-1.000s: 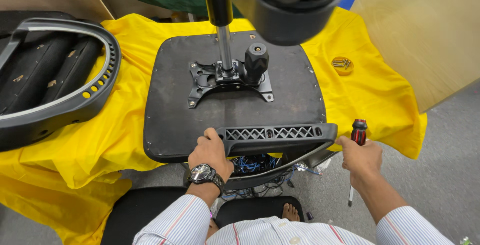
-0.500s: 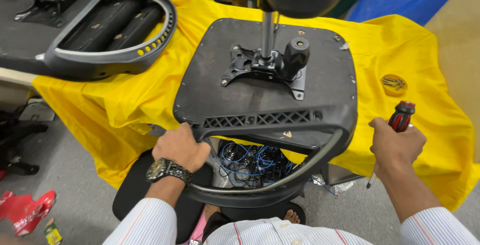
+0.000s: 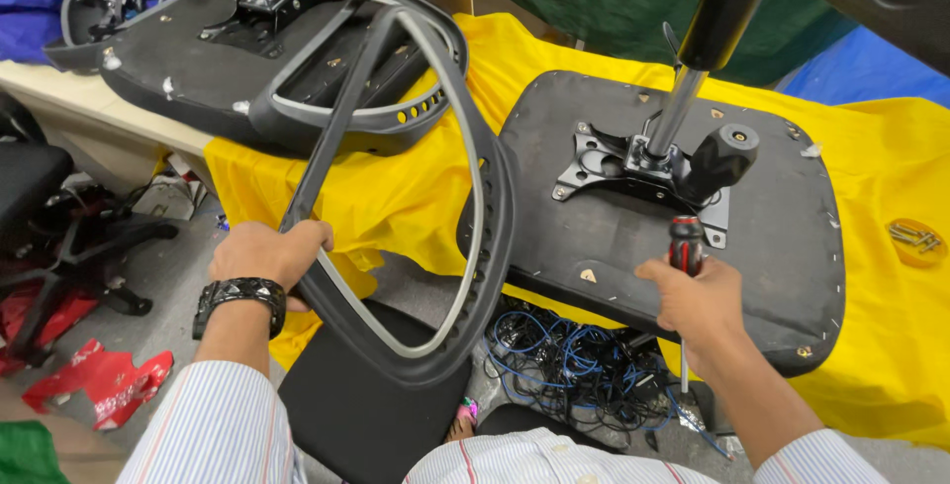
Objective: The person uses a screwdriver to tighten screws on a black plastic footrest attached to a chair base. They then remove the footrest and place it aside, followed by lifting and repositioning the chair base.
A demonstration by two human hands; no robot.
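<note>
Left grip: the left hand (image 3: 265, 254) was clamped around the side bar of a black plastic chair-back frame (image 3: 435, 197), lower left of centre.
Right grip: the right hand (image 3: 693, 301) was closed on a red-and-black-handled screwdriver (image 3: 685, 246), shaft pointing down, lower right.
Frame position: tilted upright, its edge against the upturned black chair seat base (image 3: 752, 266).
Seat base: lay on a yellow cloth (image 3: 891, 345) covering the surface, centre right, metal mechanism (image 3: 643, 167) on top.
Upper left: a second upturned black chair seat (image 3: 188, 68).
</note>
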